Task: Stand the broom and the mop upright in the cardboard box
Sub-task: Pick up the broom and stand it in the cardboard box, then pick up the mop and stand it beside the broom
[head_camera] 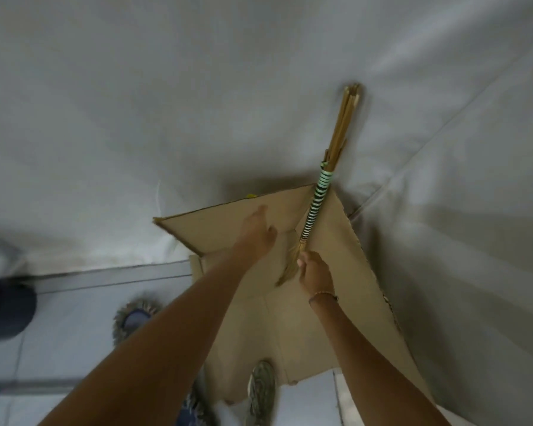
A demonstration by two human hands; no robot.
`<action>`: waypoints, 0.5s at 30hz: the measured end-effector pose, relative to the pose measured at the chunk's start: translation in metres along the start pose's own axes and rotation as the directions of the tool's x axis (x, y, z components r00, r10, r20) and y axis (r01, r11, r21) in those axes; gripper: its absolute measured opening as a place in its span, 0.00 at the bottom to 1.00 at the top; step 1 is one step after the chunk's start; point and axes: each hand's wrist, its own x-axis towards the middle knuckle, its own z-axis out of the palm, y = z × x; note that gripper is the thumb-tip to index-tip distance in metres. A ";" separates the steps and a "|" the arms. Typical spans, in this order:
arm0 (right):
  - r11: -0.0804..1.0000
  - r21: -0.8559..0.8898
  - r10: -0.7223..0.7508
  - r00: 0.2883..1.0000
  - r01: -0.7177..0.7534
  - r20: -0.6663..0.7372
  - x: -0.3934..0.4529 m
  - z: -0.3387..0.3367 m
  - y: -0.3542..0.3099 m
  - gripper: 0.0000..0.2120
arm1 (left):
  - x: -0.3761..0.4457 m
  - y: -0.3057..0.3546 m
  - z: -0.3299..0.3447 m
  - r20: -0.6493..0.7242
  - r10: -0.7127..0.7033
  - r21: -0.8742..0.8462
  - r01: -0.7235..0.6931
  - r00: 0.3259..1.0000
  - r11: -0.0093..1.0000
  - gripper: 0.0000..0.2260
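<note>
Your right hand [316,272] grips the straw broom with the black-and-white striped handle [316,210], already standing inside the open brown cardboard box [351,272], your open left hand [256,232] hovers within, and the fringed grey mop [133,321] lies outside.

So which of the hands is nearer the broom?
Right. The right hand grips the broom by its bristles inside the cardboard box; the left hand is apart, on the box's inner wall.

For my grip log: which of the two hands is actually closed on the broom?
The right hand, the one with the bracelet, grips the broom near its bristles. The left hand is spread open against the cardboard box wall.
</note>
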 end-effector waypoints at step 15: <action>0.791 -0.363 -0.262 0.809 0.493 0.527 -0.314 0.125 -0.230 0.29 | -0.390 -0.287 -0.093 -0.087 -0.289 0.096 0.297 0.953 0.950 0.29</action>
